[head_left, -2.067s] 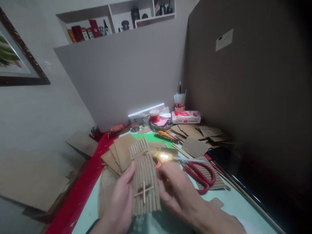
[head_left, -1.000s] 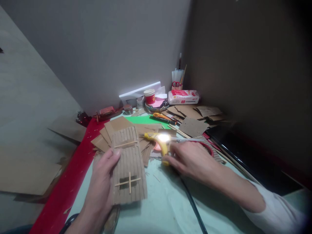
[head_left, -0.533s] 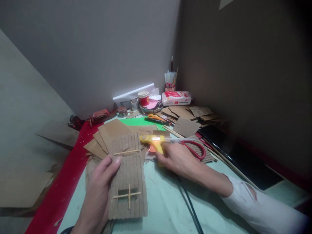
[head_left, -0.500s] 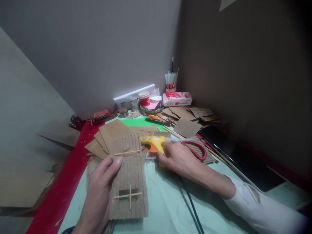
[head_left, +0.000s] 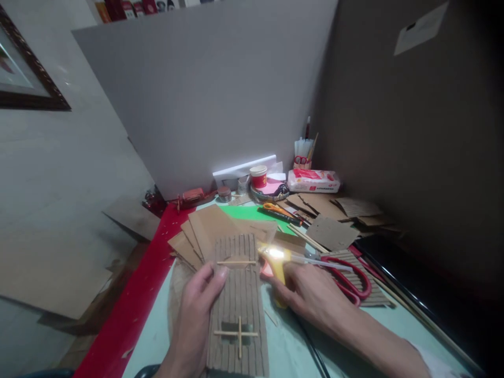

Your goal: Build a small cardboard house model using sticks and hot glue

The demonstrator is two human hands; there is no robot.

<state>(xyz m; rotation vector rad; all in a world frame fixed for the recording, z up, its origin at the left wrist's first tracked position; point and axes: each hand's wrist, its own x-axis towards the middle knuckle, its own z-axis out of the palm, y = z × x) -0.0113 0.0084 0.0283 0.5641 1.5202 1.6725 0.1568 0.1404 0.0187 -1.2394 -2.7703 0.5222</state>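
My left hand [head_left: 197, 310] grips the left edge of a corrugated cardboard panel [head_left: 236, 294], thumb on its front face. The panel stands tilted up. A thin wooden stick [head_left: 238, 262] lies across an opening near its top, and two crossed sticks [head_left: 240, 334] span a rectangular cutout lower down. In my right hand [head_left: 311, 294] is a yellow hot glue gun [head_left: 277, 257], fingers wrapped round its handle. Its nozzle points left, close beside the panel's upper right edge; contact cannot be made out. A clear glue stick juts from its back.
Red-handled scissors [head_left: 364, 281] lie right of my right hand, near a black flat object [head_left: 417, 294]. Cardboard sheets [head_left: 212, 226] fan out behind the panel. Farther back are a utility knife [head_left: 279, 214], a paper cup [head_left: 259, 178] and a tissue pack [head_left: 314, 181].
The camera has tilted up and turned left, so everything sits lower and farther right in view. Both hands keep their holds; the glue gun stays beside the panel's upper right edge.
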